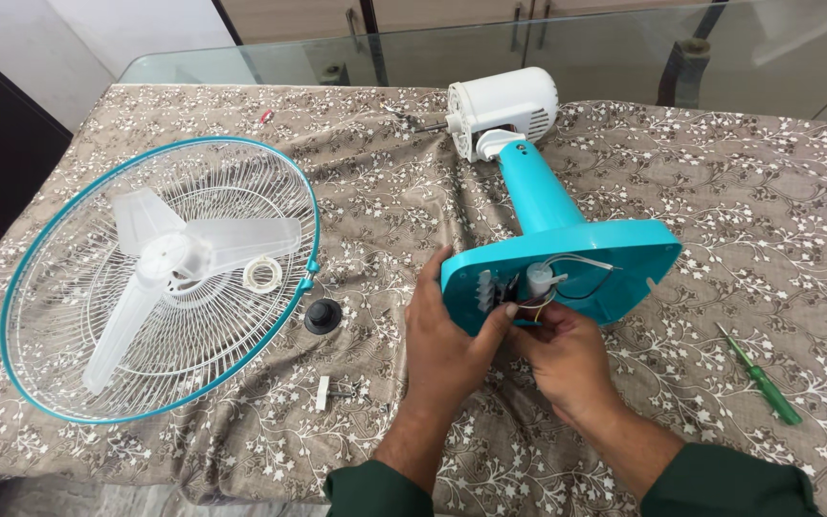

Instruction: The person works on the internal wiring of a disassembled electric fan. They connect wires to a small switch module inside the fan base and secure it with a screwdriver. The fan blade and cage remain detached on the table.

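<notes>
A table fan body lies on its side on the patterned cloth, its turquoise base point(624, 251) tipped up so the open underside faces me. The white motor housing point(504, 107) points to the far side. Wires and a small white cylindrical part point(538, 280) show inside the base. My left hand point(447, 335) grips the base's left edge. My right hand point(567, 359) reaches into the wiring at the lower middle of the base, fingers pinched there.
A white wire fan guard with turquoise rim point(160, 278) lies at left, holding the translucent blade point(169, 263) and a white ring point(262, 275). A black round knob point(323, 315), small white parts point(324, 393) and a green screwdriver point(763, 378) lie on the cloth.
</notes>
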